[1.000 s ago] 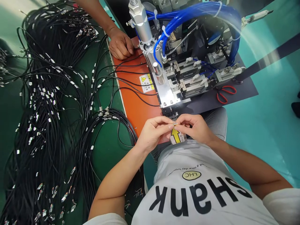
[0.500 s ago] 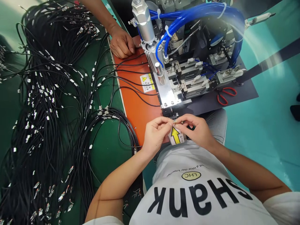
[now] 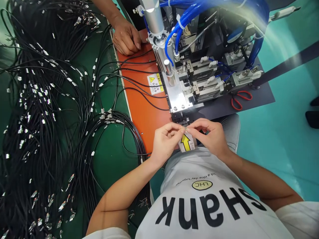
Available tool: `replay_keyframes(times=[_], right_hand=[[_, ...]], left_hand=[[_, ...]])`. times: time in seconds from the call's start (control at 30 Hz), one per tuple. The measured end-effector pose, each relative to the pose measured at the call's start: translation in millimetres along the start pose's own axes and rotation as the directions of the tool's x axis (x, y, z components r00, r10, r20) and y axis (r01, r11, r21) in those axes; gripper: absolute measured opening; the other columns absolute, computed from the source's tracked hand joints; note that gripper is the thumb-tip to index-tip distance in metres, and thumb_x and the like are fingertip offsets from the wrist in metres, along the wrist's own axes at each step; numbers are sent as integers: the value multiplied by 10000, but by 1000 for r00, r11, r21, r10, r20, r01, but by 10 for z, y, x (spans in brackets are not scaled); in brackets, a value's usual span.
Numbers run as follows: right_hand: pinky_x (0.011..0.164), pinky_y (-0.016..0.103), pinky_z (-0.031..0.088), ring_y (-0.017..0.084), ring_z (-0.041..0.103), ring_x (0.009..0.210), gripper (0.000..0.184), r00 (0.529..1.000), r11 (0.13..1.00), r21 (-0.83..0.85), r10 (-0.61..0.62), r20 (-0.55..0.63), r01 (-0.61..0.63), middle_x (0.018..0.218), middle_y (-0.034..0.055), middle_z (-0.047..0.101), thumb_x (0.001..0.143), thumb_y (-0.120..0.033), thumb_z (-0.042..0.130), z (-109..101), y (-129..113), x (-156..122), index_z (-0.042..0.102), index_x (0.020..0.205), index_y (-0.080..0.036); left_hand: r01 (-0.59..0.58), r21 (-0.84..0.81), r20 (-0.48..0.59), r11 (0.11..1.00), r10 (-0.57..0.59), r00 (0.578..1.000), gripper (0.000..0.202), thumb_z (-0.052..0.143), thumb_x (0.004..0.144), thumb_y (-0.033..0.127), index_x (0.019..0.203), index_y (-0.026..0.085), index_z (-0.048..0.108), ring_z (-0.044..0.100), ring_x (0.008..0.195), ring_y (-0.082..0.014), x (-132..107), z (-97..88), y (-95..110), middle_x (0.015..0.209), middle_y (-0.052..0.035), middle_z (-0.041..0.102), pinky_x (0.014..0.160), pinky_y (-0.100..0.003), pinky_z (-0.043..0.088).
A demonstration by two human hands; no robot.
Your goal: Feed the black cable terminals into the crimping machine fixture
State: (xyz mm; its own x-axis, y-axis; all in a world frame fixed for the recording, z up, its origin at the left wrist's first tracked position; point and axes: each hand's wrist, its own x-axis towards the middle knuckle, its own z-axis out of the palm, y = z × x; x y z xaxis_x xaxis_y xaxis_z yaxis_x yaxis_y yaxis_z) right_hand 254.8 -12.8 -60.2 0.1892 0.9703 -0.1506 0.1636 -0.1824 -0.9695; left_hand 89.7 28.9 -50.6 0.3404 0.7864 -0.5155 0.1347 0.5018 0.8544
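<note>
My left hand [image 3: 167, 137] is closed in a pinch on the end of a black cable [image 3: 134, 153], which runs in from the coiled bundle [image 3: 117, 116] on the left. Fingertip to fingertip with it, my right hand [image 3: 208, 134] pinches at the small tip of the same cable; the fingers mostly hide that tip. Just below the fingertips is a white label with a yellow arrow [image 3: 185, 142]. Both hands are at the front edge of a metal clamping machine [image 3: 171, 93], where several black cables enter from the left.
Another person's hand [image 3: 126, 37] rests on the orange plate [image 3: 139, 113] at the back. Heaps of black cables with silver ends [image 3: 37, 89] cover the green table [image 3: 117, 142]. Red-handled scissors [image 3: 241, 99] lie right of the machine. Blue air hoses [image 3: 189, 18] arch above it.
The view has shifted slightly. My hands stay together at the same spot, with the right fingertips a little closer over the cable tip. The other person's hand remains on the plate.
</note>
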Motion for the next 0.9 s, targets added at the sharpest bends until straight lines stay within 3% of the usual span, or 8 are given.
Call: replay_keyframes(times=[0.07, 0.13, 0.23, 0.33, 0.47, 0.9], right_hand=[[660, 296, 489, 154, 619, 713, 76, 1000, 1000, 26, 5, 21, -5, 802, 16, 703, 842, -270, 711, 8, 20, 3, 725, 785, -222], [661, 295, 491, 149, 613, 700, 97, 999, 999, 50, 19, 39, -21, 783, 14, 677, 856, -274, 689, 8, 52, -3, 696, 783, -211], [645, 288, 490, 144, 601, 689, 122, 997, 993, 91, 73, 14, -74, 796, 20, 658, 867, -303, 675, -12, 134, 9, 672, 802, -199], [614, 270, 480, 126, 578, 650, 155, 986, 973, 159, 167, 1, -165, 790, 18, 653, 859, -335, 689, -29, 249, 108, 671, 819, -186], [596, 249, 470, 107, 558, 614, 185, 964, 932, 248, 267, 22, -264, 723, -3, 634, 820, -358, 738, -16, 401, 310, 684, 805, -181], [623, 265, 484, 114, 560, 620, 205, 944, 903, 278, 322, 72, -329, 702, -4, 647, 792, -379, 762, -4, 504, 432, 685, 789, -188]], left_hand=[[-62, 79, 2, 995, 62, 998, 257, 705, 838, 420, 845, 166, 664, 463, 466, -66, 1, -9, -5, 640, 21, 565, 400, -188, 428], [-213, 249, 30, 945, 212, 977, 209, 674, 871, 378, 862, 170, 678, 545, 574, -94, -5, -34, -15, 749, -12, 614, 501, -214, 487], [-442, 529, 137, 724, 442, 887, 142, 596, 932, 278, 983, 190, 695, 625, 848, -151, 4, -106, -44, 935, -53, 664, 749, -269, 535], [-524, 667, 199, 530, 551, 810, 188, 531, 964, 224, 1082, 197, 675, 617, 915, -158, 89, -188, -102, 990, -64, 649, 815, -283, 523], [-568, 726, 238, 388, 633, 737, 220, 510, 968, 207, 1121, 172, 665, 610, 917, -163, 274, -255, -195, 995, -78, 607, 799, -282, 528], [-573, 748, 301, 336, 597, 743, 302, 432, 980, 177, 1197, 204, 640, 598, 876, -169, 407, -300, -236, 936, -64, 563, 747, -281, 522]])
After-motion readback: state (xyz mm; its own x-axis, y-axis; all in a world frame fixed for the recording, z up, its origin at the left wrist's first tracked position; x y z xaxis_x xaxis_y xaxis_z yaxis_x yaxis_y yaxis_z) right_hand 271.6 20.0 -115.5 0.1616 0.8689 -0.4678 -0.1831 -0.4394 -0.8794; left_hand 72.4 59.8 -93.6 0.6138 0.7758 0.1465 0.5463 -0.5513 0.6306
